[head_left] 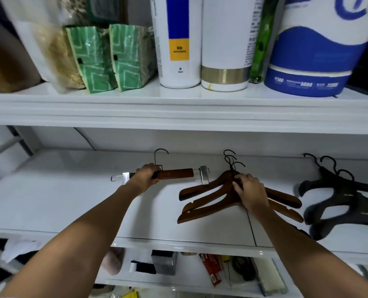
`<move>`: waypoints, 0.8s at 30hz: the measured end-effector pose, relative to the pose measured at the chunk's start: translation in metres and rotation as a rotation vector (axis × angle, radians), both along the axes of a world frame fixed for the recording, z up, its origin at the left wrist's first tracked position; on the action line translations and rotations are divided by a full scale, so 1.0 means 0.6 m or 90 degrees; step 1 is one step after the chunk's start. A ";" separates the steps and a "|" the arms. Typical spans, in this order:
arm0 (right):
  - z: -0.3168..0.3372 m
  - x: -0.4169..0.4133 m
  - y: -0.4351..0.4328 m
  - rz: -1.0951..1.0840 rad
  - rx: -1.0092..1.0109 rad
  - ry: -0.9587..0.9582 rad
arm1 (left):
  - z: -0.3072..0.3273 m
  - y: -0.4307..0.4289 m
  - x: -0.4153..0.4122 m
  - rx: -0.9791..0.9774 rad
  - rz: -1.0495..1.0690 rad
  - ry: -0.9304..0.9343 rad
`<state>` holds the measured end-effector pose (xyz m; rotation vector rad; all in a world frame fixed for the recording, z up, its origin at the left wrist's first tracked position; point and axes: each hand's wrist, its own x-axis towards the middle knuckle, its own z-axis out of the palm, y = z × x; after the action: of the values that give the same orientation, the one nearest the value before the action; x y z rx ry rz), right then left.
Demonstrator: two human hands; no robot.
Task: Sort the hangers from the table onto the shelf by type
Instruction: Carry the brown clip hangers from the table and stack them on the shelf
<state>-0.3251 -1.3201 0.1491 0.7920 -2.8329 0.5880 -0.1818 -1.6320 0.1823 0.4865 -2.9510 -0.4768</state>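
Head view, left hand (146, 175) grips clip hanger (175, 173) crosswise, hook rearward

A tall white plastic bottle with a blue-and-yellow label (178, 50) stands upright. Just to its right stands a white cylindrical bottle with a gold band (225, 50), then a narrow green packet (261, 39) and a big blue-and-white wrapped pack (314, 59). Just left of the tall bottle leans a green patterned sponge pack (131, 59), then a second green sponge pack (88, 59) and, farther left, a clear bag of tan fibre (56, 54). Well below the bottle lie a grey translucent box (164, 263) and a red packet (212, 268).
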 end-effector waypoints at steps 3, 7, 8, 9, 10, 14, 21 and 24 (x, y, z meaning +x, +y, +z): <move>0.010 -0.008 -0.030 0.024 0.021 0.020 | 0.003 -0.033 0.027 -0.006 0.035 -0.013; 0.023 -0.018 -0.055 0.036 0.039 0.047 | -0.003 -0.070 0.053 -0.006 0.070 -0.014; 0.025 -0.019 -0.059 0.032 0.037 0.040 | -0.010 -0.079 0.055 -0.008 0.077 -0.016; 0.028 -0.019 -0.062 0.030 0.035 0.032 | -0.014 -0.085 0.056 -0.010 0.084 -0.025; 0.030 -0.019 -0.065 0.028 0.035 0.029 | -0.019 -0.092 0.054 -0.013 0.089 -0.035; 0.033 -0.014 -0.082 0.029 0.056 0.030 | -0.040 -0.110 0.034 -0.049 0.079 -0.075; 0.046 0.014 -0.128 0.094 0.132 0.053 | -0.081 -0.129 -0.004 -0.061 0.041 -0.130; 0.054 0.029 -0.144 0.115 0.149 0.058 | -0.099 -0.143 -0.016 -0.012 0.041 -0.136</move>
<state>-0.3076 -1.4062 0.1812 1.0935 -2.7981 0.2346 -0.1914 -1.7178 0.1231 0.6676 -3.1267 -0.4142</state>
